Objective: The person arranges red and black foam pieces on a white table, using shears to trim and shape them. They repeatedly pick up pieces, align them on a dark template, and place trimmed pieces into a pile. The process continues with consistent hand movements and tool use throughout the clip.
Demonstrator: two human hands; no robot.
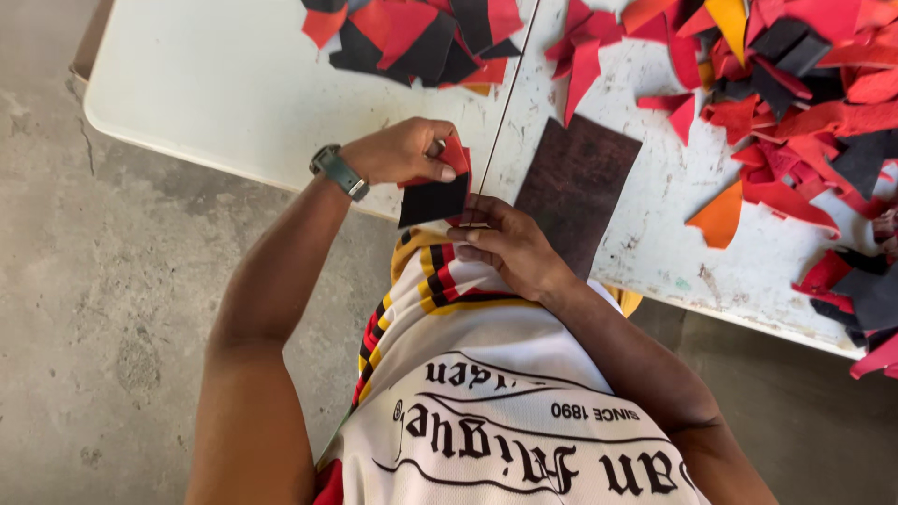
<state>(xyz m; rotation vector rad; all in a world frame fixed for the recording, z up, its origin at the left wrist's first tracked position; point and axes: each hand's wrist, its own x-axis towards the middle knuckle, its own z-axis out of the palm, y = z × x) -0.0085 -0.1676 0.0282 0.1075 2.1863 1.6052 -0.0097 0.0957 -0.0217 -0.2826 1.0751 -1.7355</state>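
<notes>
Our left hand is closed in a pinch on a small stack of cut leather-like pieces, black in front and red behind, held upright at the near edge of the white folding table. Our right hand, fingers curled, presses its fingertips to the stack's lower edge; whether it grips anything we cannot tell. We judge we are squaring up the pieces, which calls for steady alignment. A dark brown rectangular sheet lies just beside, red, black and orange scraps beyond.
</notes>
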